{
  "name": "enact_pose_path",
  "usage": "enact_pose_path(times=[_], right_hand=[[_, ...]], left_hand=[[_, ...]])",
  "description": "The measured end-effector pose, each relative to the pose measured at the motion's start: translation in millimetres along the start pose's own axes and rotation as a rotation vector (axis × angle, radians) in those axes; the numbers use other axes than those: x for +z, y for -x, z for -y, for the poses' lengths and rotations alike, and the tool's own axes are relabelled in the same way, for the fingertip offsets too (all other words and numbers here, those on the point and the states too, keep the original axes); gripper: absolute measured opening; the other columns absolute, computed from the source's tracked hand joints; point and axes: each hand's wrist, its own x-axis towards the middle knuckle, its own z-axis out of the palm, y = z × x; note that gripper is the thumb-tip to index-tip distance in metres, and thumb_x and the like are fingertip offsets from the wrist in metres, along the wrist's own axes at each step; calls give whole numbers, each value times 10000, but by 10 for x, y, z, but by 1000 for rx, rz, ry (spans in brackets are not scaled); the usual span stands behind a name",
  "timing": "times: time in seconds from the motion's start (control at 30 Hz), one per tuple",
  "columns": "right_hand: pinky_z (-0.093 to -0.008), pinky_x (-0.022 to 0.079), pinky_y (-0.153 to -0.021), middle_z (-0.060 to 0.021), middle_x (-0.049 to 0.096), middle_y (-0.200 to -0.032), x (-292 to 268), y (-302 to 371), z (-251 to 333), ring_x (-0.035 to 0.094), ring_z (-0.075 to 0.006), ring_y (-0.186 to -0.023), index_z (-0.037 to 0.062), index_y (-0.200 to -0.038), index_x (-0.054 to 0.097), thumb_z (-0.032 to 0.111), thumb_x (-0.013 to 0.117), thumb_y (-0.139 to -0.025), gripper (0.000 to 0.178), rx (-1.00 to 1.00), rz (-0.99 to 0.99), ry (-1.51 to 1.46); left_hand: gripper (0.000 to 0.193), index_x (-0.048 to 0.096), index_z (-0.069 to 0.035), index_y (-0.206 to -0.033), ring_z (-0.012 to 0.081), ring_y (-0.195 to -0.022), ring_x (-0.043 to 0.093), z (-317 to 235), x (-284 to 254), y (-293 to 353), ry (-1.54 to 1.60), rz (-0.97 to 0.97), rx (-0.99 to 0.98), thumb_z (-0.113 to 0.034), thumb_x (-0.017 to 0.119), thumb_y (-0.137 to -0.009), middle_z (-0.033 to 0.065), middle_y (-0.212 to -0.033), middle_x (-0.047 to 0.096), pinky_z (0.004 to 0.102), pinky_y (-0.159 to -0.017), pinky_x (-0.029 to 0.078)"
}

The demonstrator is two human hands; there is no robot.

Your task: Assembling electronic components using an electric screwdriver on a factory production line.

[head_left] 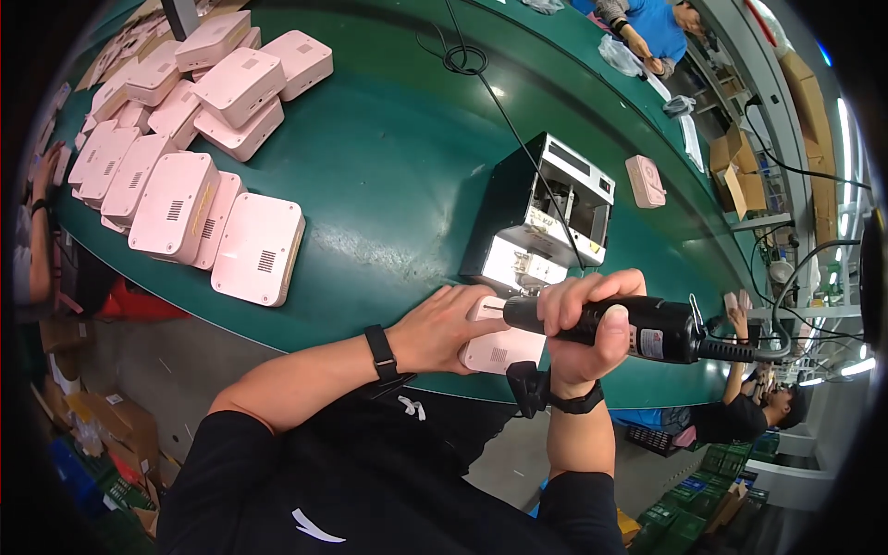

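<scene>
A small white plastic box point(507, 353) with a slotted vent lies at the near edge of the green table. My left hand point(442, 326) grips it from the left, its thumb stretched over the top. In my right hand point(589, 326) is a black electric screwdriver point(661, 330), held nearly level with the fingers wrapped round its body. Its thin bit points left and ends over the box near my left thumb; whether the tip touches a screw cannot be made out. Just beyond both hands stands a black and silver screw feeder point(566, 199), its front partly hidden by my right hand.
Similar white boxes point(176, 205) are piled at the left of the green table point(388, 185). Another pale box point(645, 181) lies right of the feeder. A black cable point(504, 116) crosses the table. Other people work at the far side point(659, 32), right point(735, 412) and left point(35, 222).
</scene>
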Motion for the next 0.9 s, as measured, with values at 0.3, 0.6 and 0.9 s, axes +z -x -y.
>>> enact_pose_path(times=[0.3, 0.6, 0.9], right_hand=[[-342, 416, -514, -62, 477, -628, 94, -19, 43, 442, -165, -479, 81, -1004, 460, 308, 539, -944, 248, 14, -100, 70], [-352, 431, -525, -69, 484, -622, -253, -225, 387, 445, -166, -475, 71, -990, 497, 273, 480, -979, 203, -203, -228, 71], [-351, 431, -526, -64, 476, -613, -333, -253, 217, 457, -169, -479, 65, -981, 494, 287, 491, -980, 222, -60, -274, 133]], left_hand=[[720, 608, -216, -1276, 342, -1212, 502, -77, -27, 76, -28, 24, -31, -306, 881, -615, 136, -1337, 465, 442, -1006, 423], [795, 560, -255, -1329, 354, -1229, 496, -47, -272, 252, -11, 35, -68, -306, 889, -607, 130, -1363, 442, 455, -1017, 437], [808, 554, -249, -1327, 346, -1219, 502, -33, -279, 180, -31, 75, -94, -285, 892, -594, 117, -1356, 437, 457, -1004, 440]])
